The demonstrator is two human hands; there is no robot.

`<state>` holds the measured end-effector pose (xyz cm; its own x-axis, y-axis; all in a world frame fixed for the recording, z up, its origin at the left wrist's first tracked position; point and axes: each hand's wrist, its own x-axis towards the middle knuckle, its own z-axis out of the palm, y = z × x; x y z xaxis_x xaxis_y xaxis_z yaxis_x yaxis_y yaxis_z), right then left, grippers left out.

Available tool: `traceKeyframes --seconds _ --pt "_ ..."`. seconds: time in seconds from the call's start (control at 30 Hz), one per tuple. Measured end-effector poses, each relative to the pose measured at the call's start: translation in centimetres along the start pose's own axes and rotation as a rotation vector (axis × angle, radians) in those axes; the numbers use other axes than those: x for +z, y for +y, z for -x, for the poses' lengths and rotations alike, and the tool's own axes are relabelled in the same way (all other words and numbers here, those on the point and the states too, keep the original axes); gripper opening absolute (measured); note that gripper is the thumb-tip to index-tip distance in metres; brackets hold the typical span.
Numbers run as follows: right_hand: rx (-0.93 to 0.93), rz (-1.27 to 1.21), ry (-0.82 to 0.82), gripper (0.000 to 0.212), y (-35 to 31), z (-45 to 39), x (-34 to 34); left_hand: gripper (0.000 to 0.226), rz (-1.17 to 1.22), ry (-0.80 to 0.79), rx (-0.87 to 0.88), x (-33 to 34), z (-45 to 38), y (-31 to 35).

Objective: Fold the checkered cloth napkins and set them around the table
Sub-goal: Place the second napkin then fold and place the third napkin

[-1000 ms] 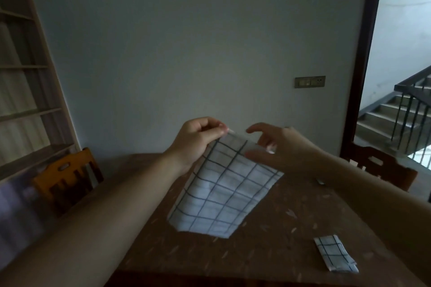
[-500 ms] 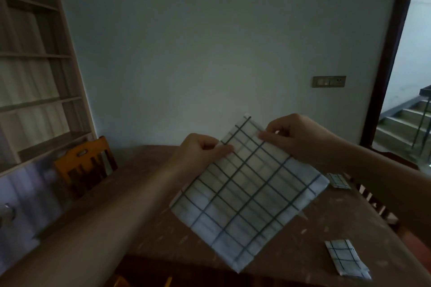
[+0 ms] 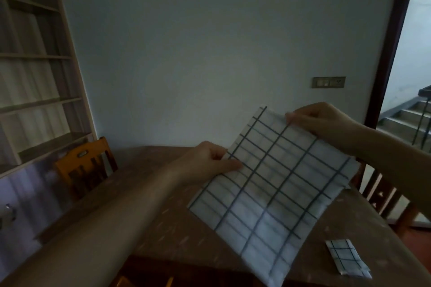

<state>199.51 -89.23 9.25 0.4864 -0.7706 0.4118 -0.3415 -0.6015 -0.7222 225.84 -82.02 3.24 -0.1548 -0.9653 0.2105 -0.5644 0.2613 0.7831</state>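
A white checkered napkin [image 3: 270, 193] with dark grid lines hangs spread out in the air above the brown table [image 3: 163, 216]. My left hand [image 3: 210, 163] pinches its left edge. My right hand [image 3: 319, 121] pinches its upper edge, higher and to the right. The cloth's lower corner droops past the table's near edge. A second checkered napkin [image 3: 347, 258], folded small, lies flat on the table at the near right.
An orange wooden chair [image 3: 86, 165] stands at the table's left, below a tall shelf unit [image 3: 35, 77]. Another wooden chair [image 3: 382, 196] sits at the right side. A doorway [image 3: 415, 53] opens onto stairs at the far right.
The napkin has been spread from a narrow hanging piece into a wide open sheet. My hands moved apart, the right one rising. The view shifted left.
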Motion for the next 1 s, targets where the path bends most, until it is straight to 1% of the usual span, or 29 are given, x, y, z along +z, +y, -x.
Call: traceKeyframes --seconds 0.03,0.07,0.1,0.13,0.17,0.2,0.23,0.27,0.3,0.33,0.37,0.4,0.43,0.47,0.53,0.6,0.63,0.7,0.8,0.9,0.93,0.97,1.0 --pt "0.082 -0.206 -0.056 0.072 1.1 0.1 -0.4 0.027 0.029 0.046 -0.002 0.1 -0.1 0.2" --pt "0.126 -0.448 -0.207 0.071 2.4 0.7 -0.5 0.031 0.068 0.099 -0.001 0.1 -0.3 0.2" --pt "0.122 -0.574 -0.256 0.073 3.7 1.4 -0.8 0.035 0.103 0.147 -0.002 0.0 -0.3 0.1" --pt "0.065 -0.748 -0.300 0.073 5.1 2.0 -0.2 0.040 0.124 0.186 -0.007 -0.1 -0.3 -0.3" --pt "0.066 -0.949 -0.356 0.072 6.3 2.4 0.6 0.039 0.132 0.223 -0.016 0.0 -0.2 -0.4" --pt "0.081 -1.018 -0.382 0.073 7.0 2.9 2.3 0.036 0.141 0.249 -0.027 0.0 -0.1 -0.7" --pt "0.192 -1.059 -0.424 0.074 7.3 3.5 3.5 0.035 0.163 0.271 -0.050 0.0 -0.1 -0.9" --pt "0.239 -1.013 -0.378 0.070 7.0 4.3 4.8 0.032 0.202 0.285 -0.077 0.2 -0.1 -1.4" --pt "0.307 -1.086 -0.384 0.062 6.1 4.2 6.5 0.029 0.248 0.296 -0.100 0.3 -0.2 -1.6" --pt "0.263 -1.122 -0.376 0.049 5.9 3.8 6.2 0.026 0.282 0.311 -0.118 0.5 -0.2 -2.0" --pt "0.234 -0.969 -0.260 0.036 6.3 3.4 6.5 0.024 0.313 0.334 -0.135 0.7 -0.3 -2.3" --pt "0.179 -0.748 -0.215 0.032 6.2 3.2 7.1 0.023 0.335 0.362 -0.143 0.7 -0.4 -2.6" --pt "0.195 -0.645 -0.252 0.028 6.4 3.1 7.3 0.022 0.338 0.392 -0.151 0.7 -0.4 -2.8" --pt "0.238 -0.580 -0.221 0.025 6.2 2.9 7.4 0.020 0.340 0.403 -0.153 0.5 -0.3 -2.9" --pt "0.290 -0.553 -0.145 0.020 6.0 2.7 7.2 0.015 0.390 0.344 -0.164 0.1 -0.1 -3.2" --pt "0.340 -0.609 -0.113 0.013 5.5 2.9 7.0 0.013 0.452 0.253 -0.179 -0.2 0.4 -3.0" --pt "0.350 -0.635 -0.107 0.013 5.4 2.9 6.9 0.012 0.466 0.222 -0.181 -0.3 0.5 -3.0" --pt "0.361 -0.660 -0.118 0.014 5.2 3.0 6.7 0.011 0.479 0.198 -0.182 -0.3 0.5 -3.0" --pt "0.403 -0.660 -0.081 0.025 5.3 2.8 7.2 0.016 0.470 0.177 -0.155 -0.3 0.8 -2.9" --pt "0.358 -0.718 -0.061 0.028 5.3 3.5 6.4 0.021 0.552 0.156 -0.154 -0.2 1.1 -2.8" --pt "0.330 -0.713 -0.036 0.034 5.0 3.3 6.1 0.021 0.573 0.158 -0.161 -0.2 1.2 -2.6" --pt "0.276 -0.659 -0.068 0.048 5.0 3.2 5.7 0.020 0.577 0.156 -0.164 -0.1 1.0 -2.7" --pt "0.223 -0.500 -0.090 0.058 4.7 3.4 5.1 0.019 0.574 0.145 -0.157 -0.1 0.9 -2.8"
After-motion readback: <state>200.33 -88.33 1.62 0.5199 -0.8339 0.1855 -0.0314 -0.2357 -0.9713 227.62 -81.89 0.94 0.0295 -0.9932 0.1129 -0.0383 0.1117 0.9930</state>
